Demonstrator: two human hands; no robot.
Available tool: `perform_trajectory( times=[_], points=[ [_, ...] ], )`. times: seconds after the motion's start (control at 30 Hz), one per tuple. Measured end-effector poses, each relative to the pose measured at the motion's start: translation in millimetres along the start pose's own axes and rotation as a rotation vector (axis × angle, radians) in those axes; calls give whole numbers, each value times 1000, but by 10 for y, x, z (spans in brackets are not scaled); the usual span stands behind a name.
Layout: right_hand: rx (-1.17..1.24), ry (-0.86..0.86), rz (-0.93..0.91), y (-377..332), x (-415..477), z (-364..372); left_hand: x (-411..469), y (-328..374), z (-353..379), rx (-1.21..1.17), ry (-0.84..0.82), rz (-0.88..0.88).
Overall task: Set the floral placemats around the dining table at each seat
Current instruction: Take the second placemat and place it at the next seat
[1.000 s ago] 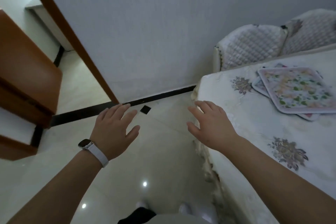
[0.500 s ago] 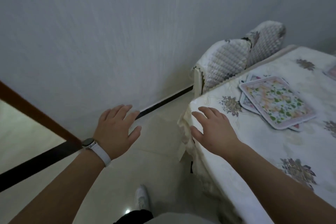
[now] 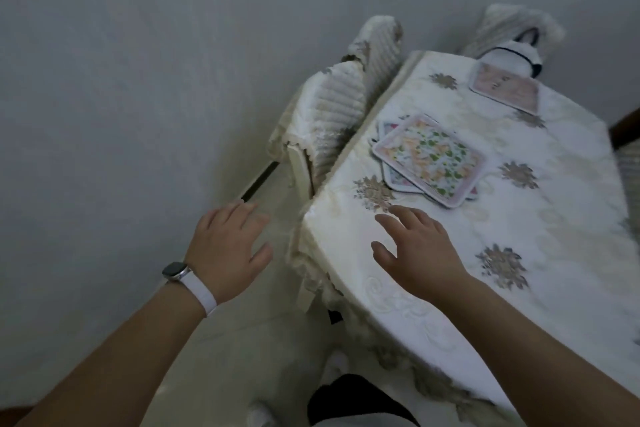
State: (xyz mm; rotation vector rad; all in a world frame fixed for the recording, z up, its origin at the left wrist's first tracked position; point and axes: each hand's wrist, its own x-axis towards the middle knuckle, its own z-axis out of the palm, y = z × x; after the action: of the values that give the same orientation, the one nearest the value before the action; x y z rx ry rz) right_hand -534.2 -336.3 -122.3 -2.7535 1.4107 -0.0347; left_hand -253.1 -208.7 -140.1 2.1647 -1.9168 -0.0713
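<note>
Two hands empty, fingers spread: right hand (image 3: 420, 253) over the table (image 3: 346, 239) corner, left hand (image 3: 227, 246) off its edge. Mat stack (image 3: 429, 158) lies just beyond the right fingertips; one mat (image 3: 505, 90) at the far end. Risk: a one-handed grab drags several mats or rucks the cloth (image 3: 554, 218).

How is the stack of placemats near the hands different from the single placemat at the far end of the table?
The near stack of placemats holds several mats, fanned unevenly; the far placemat lies alone. The stack's top mat shows green and orange flowers; the far one looks plain pink, its pattern too blurred to read. The stack lies close to the right hand; the far mat lies before a covered chair. Both lie flat on the tablecloth.
</note>
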Motion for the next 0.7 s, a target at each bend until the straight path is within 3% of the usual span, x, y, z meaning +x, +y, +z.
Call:
perform_trajectory(
  times=[0.23, 0.7],
  points=[
    [68, 19, 158, 538, 263, 102, 972, 261, 174, 42, -54, 163],
    [183, 14, 364, 1704, 1127, 416, 2693, 725, 590, 37, -243, 258]
  ],
)
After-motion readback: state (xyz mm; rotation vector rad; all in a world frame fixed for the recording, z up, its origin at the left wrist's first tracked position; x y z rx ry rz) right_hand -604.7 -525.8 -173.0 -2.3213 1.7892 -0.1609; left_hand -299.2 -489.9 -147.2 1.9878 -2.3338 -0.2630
